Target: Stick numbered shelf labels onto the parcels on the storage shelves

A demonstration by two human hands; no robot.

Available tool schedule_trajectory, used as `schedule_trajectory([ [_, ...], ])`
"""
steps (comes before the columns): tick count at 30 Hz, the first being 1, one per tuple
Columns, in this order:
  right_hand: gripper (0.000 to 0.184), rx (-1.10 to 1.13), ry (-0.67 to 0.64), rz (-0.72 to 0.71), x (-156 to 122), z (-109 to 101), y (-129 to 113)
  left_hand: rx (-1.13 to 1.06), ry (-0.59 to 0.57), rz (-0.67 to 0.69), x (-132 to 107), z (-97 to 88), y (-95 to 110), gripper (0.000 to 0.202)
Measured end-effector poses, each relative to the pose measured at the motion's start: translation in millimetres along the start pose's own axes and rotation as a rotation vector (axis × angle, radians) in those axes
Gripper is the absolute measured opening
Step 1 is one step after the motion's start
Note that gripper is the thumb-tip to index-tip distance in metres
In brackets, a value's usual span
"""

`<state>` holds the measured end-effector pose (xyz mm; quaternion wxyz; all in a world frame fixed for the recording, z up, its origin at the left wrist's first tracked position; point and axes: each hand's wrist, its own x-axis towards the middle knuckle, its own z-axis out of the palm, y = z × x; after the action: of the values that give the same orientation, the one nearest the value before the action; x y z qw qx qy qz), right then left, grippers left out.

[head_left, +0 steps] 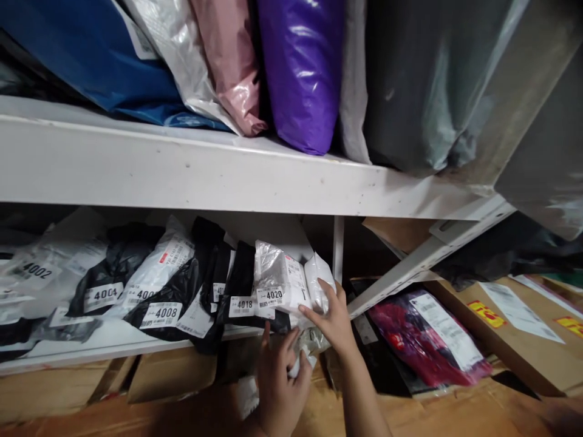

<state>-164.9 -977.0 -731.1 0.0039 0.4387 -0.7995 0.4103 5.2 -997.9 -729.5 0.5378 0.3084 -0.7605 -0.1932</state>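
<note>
Along the lower shelf stands a row of labelled parcels. Near its right end, my right hand [334, 315] has its thumb and fingers about a small white parcel [319, 273], just beside the silvery-white parcel marked 4020 [273, 267]. Lower down, my left hand [282, 376] curls its fingers at a crumpled, pale plastic parcel [314, 341] by the shelf's front edge; my fingers partly cover it. Left of the hands is a black parcel marked 4018 [241, 285], and farther left is another black one marked 4008 [161, 312].
A thick white shelf beam [182, 173] runs above my hands, with a purple parcel [303, 73] and other bags on it. A slanting metal support [405, 261] is at the right. Beyond it lie a red plastic-wrapped parcel [396, 325] and a cardboard box [510, 346].
</note>
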Motion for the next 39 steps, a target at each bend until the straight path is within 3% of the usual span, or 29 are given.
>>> schedule_trajectory([
  [4, 0.078, 0.034, -0.03, -0.012, 14.9, 8.0, -4.2, -0.068, -0.081, -0.267, -1.7, 12.6, -6.6, 0.039],
  [10, 0.08, 0.199, -0.049, -0.052, 25.6, -2.5, 5.8, -0.596, -0.342, -0.67, -7.5, 15.5, 6.0, 0.048],
  [12, 0.076, 0.303, 0.049, 0.035, 13.8, -10.8, 8.7, -0.731, -0.386, -0.876, 1.3, 10.6, 20.3, 0.048],
  [14, 0.056, 0.486, 0.143, 0.2, -9.0, -23.8, 2.8, -0.805, -0.363, -1.06, 16.6, 4.2, 38.2, 0.047],
  [15, 0.047, 0.594, 0.151, 0.287, -23.9, -33.0, -5.0, -0.832, -0.344, -1.127, 25.3, 0.8, 48.4, 0.047],
  [16, 0.05, 0.693, 0.128, 0.36, -40.2, -44.3, -16.1, -0.857, -0.327, -1.174, 33.8, -2.6, 59.3, 0.048],
  [18, 0.07, 0.872, 0.01, 0.464, -73.4, -73.4, -47.0, -0.892, -0.319, -1.238, 48.1, -9.9, 83.2, 0.052],
  [19, 0.072, 0.941, -0.041, 0.51, -88.5, -90.7, -65.5, -0.89, -0.326, -1.258, 53.5, -14.1, 96.3, 0.053],
  [22, 0.048, 1.115, -0.05, 0.7, -119.8, -149.2, -124.8, -0.804, -0.391, -1.237, 66.3, -30.7, 140.7, 0.046],
  [24, 0.035, 1.142, 0.006, 0.826, -127.3, -191.7, -163.8, -0.75, -0.519, -1.17, 77.9, -46.9, 175.5, 0.04],
  [27, 0.029, 1.125, 0.187, 0.933, -124.5, -261.2, -222.2, -0.71, -0.75, -1.006, 107.4, -80.7, 235.3, 0.04],
  [30, 0.032, 1.093, 0.446, 0.981, -118.8, -336.4, -282.3, -0.657, -0.879, -0.79, 147.8, -122.7, 299.5, 0.042],
  [33, 0.035, 1.056, 0.614, 1.005, -123.2, -404.2, -335.8, -0.729, -0.994, -0.663, 184.0, -163.0, 360.7, 0.033],
  [36, 0.04, 1.034, 0.804, 1.016, -144.4, -451.0, -371.2, -0.858, -1.06, -0.645, 202.0, -190.9, 418.2, 0.033],
  [39, 0.049, 0.993, 1.023, 0.997, -182.6, -480.7, -389.1, -0.875, -1.154, -0.672, 197.7, -207.7, 479.6, 0.04],
])
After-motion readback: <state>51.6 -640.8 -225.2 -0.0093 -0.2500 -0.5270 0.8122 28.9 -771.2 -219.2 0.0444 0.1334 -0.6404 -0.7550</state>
